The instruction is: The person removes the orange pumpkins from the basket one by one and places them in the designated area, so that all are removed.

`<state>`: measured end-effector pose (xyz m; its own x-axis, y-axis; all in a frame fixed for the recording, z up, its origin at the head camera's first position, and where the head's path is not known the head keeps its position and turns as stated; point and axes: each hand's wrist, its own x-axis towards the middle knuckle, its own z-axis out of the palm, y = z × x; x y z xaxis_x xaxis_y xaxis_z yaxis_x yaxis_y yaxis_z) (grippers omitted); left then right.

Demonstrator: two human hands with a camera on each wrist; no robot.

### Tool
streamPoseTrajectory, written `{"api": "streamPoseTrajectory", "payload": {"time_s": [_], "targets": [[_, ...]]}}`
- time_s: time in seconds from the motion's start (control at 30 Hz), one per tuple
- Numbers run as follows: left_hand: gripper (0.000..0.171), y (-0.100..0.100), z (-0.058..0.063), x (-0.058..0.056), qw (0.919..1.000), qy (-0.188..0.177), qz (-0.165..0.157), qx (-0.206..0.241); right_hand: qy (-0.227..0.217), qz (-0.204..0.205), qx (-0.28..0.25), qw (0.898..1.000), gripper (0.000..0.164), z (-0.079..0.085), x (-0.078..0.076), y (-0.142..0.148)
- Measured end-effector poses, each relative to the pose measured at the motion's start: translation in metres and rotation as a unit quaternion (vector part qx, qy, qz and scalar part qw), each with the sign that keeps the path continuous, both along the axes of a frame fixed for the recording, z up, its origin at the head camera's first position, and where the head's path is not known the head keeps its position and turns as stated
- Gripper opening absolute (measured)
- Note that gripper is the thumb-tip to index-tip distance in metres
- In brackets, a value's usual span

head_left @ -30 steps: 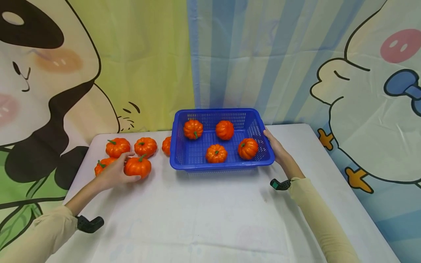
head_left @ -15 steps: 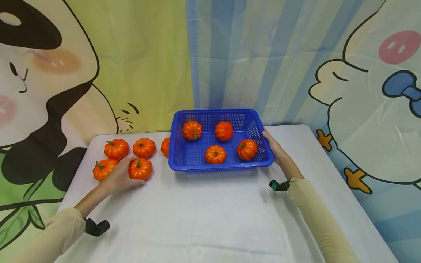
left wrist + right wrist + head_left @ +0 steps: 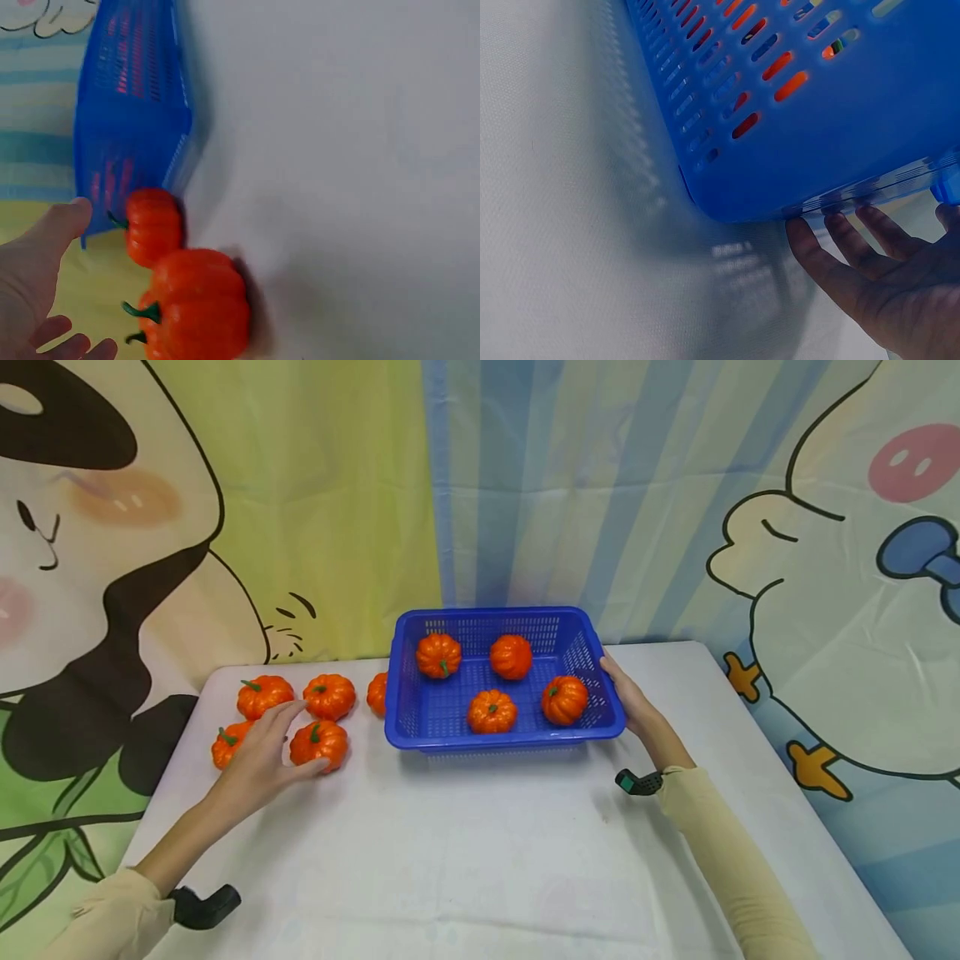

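My left hand (image 3: 258, 764) is beside an orange toy pumpkin (image 3: 321, 745), fingers and thumb spread around its left side. In the left wrist view the hand (image 3: 30, 281) has loose, parted fingers with nothing between them, and a large pumpkin (image 3: 201, 307) sits to its right. At the right end of a blue plastic basket (image 3: 517, 743) rests my right hand (image 3: 633, 702). From the right wrist, its fingers (image 3: 847, 247) lie extended with the tips against the basket's wall. Inside the basket several pumpkins (image 3: 492, 712) stand apart.
More pumpkins (image 3: 266, 696) stand on the table's left side, one (image 3: 377, 694) partly hidden behind the basket's left edge. A white cloth covers the table (image 3: 465, 843). A cartoon-printed curtain (image 3: 337, 510) hangs right behind it.
My left hand first shifted the near pumpkin slightly right, then loosened its fingers and drew back a little toward the lower left. The right hand and basket look unmoved.
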<state>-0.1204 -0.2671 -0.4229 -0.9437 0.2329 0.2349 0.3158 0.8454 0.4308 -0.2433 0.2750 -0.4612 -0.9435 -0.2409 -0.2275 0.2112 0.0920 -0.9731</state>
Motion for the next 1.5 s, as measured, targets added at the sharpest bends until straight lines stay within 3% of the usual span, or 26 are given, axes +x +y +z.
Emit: {"api": "streamPoseTrajectory", "payload": {"time_s": [0.1,0.2,0.5,0.67,0.93,1.07,1.2,1.3,1.5], "targets": [[0.084,0.017,0.01,0.01,0.9991,0.023,-0.033,0.012,0.003,-0.005,0.004,1.0,0.058,-0.001,-0.001,0.001],[0.082,0.034,0.013,0.02,0.997,0.017,-0.067,0.033,-0.001,-0.006,0.004,1.0,0.058,0.0,-0.001,0.0],[0.078,0.07,0.014,0.044,0.9846,-0.058,-0.135,0.095,-0.011,0.0,-0.004,1.0,0.056,0.001,-0.001,0.0],[0.078,0.085,0.018,0.048,0.9772,-0.098,-0.157,0.104,-0.01,0.001,-0.008,1.0,0.056,0.002,0.001,0.001],[0.073,0.109,0.024,0.041,0.9687,-0.101,-0.2,0.107,-0.01,0.001,-0.014,1.0,0.058,0.003,0.002,-0.001],[0.07,0.125,0.028,0.031,0.9645,-0.091,-0.224,0.107,-0.009,0.0,-0.009,1.0,0.058,0.003,0.001,-0.001],[0.066,0.144,0.038,0.01,0.9562,-0.086,-0.244,0.138,-0.007,-0.003,-0.003,1.0,0.058,0.005,0.0,-0.002],[0.061,0.161,0.045,-0.015,0.9546,-0.081,-0.248,0.145,-0.008,0.0,-0.008,1.0,0.057,0.011,0.002,-0.005],[0.056,0.197,0.055,-0.079,0.9611,-0.09,-0.25,0.076,-0.01,0.003,-0.016,1.0,0.057,0.01,0.005,-0.004]]}}
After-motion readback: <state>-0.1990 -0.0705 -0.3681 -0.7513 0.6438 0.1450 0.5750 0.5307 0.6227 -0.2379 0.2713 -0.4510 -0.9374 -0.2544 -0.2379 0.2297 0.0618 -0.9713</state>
